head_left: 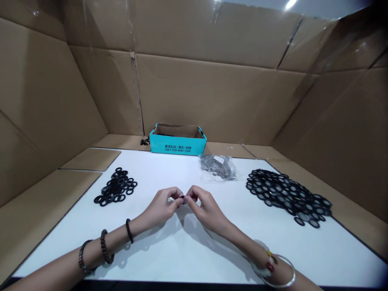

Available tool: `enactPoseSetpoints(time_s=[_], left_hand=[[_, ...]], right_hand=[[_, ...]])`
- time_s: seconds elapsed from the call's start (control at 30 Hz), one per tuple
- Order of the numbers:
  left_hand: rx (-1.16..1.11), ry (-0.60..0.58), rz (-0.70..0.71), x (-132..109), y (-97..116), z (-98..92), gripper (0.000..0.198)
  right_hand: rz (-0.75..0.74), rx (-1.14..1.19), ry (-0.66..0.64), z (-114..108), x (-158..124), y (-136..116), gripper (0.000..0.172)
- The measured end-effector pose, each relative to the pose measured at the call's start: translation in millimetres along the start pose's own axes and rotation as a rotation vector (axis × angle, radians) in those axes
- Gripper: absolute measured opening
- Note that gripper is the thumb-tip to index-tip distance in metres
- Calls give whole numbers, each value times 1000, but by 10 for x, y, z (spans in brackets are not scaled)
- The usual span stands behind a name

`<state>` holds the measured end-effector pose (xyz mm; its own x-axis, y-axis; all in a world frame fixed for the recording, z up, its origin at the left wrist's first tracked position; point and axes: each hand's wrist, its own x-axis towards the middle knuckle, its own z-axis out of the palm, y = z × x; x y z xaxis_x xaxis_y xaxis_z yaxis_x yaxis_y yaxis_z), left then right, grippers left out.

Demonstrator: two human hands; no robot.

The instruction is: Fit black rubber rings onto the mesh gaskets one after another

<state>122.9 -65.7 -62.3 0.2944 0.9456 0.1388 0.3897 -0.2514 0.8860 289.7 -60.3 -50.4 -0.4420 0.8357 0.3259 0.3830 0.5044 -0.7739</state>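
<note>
My left hand (160,207) and my right hand (206,210) meet at the fingertips above the middle of a white table (188,250). Both pinch a small black rubber ring (183,199), which the fingers mostly hide. To the left lies a small heap of black rubber rings (117,188), some way from my left hand. A larger spread of black rings with grey centres (287,196) lies to the right of my right hand.
A clear plastic bag of grey washers (217,167) lies at the far table edge, next to a teal cardboard box (178,139) on the cardboard behind. A few black rings (144,141) lie left of the box. Cardboard sheets wall the table's back and sides.
</note>
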Motion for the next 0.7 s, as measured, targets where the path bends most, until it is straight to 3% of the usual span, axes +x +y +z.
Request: enactPoseSetpoints(time_s=[0.5, 0.7], left_hand=[[16, 44, 20, -64, 104, 2, 14], [-13, 90, -2, -98, 129, -36, 14]], right_hand=[[-65, -175, -34, -12, -56, -9, 15], [42, 61, -74, -8, -30, -4, 20]])
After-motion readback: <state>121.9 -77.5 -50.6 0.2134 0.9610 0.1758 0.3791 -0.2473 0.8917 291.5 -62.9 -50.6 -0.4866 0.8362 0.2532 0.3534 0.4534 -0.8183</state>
